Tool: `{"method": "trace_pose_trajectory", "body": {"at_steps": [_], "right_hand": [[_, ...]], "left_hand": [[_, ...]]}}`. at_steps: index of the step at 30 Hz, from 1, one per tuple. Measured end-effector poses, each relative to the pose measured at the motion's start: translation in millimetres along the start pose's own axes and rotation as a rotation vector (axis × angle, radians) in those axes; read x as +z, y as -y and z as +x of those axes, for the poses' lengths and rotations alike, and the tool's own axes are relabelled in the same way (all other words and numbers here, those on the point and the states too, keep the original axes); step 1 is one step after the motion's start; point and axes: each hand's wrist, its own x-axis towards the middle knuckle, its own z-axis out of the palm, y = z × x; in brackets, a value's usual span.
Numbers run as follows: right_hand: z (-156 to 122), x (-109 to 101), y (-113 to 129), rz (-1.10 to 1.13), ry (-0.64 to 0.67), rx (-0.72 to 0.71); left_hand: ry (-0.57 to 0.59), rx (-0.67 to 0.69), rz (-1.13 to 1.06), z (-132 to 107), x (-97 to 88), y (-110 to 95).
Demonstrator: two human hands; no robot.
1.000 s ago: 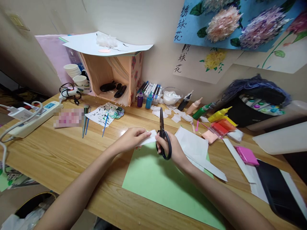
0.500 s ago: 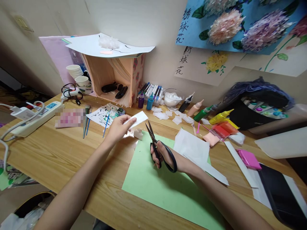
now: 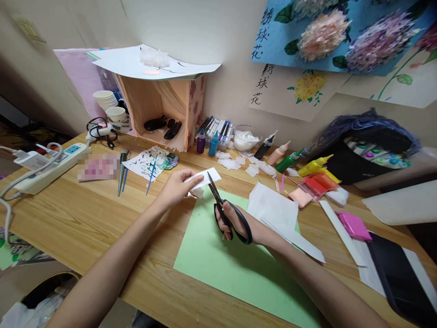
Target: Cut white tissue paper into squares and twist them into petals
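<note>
My left hand (image 3: 177, 186) pinches a small folded strip of white paper (image 3: 212, 176) between thumb and fingers. Black-handled scissors (image 3: 241, 225) are in my right hand (image 3: 228, 221), its fingers through the loops. Their blades point up and away, and the tips overlap the paper's right part; whether they touch it I cannot tell. Under the scissors lies a green sheet (image 3: 211, 255) on the wooden table (image 3: 153, 273). White paper sheets (image 3: 273, 205) rest on the green sheet's right side. A small white scrap (image 3: 196, 193) sits just below my left hand.
Paint bottles (image 3: 266, 146), paper scraps (image 3: 229, 163) and markers (image 3: 218, 127) line the back. At left are brushes (image 3: 122, 173), a painted sheet (image 3: 143, 164) and a power strip (image 3: 51, 168). Clay packs (image 3: 314, 186) and a black phone-like slab (image 3: 399, 273) lie at right.
My left hand has moved right with the paper, bringing it to the scissors' blades. The blades have drawn closer together. My right hand stays nearly in place.
</note>
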Motion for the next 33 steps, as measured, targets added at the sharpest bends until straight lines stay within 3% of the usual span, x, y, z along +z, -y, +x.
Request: {"method": "trace_pose_trajectory", "body": {"at_steps": [6,13,33], "right_hand": [[-1,1,5,-0.034,-0.046,-0.012],[0,3,-6,-0.060,-0.105,-0.013],[0,2,-6,-0.118,-0.091,-0.091]], "left_hand": [[0.002,-0.004,0.012,0,-0.3,0],[-0.017,-0.006,-0.002,0,-2.5,-2],[0.088,-0.058,-0.031,-1,-4.4,-2]]}}
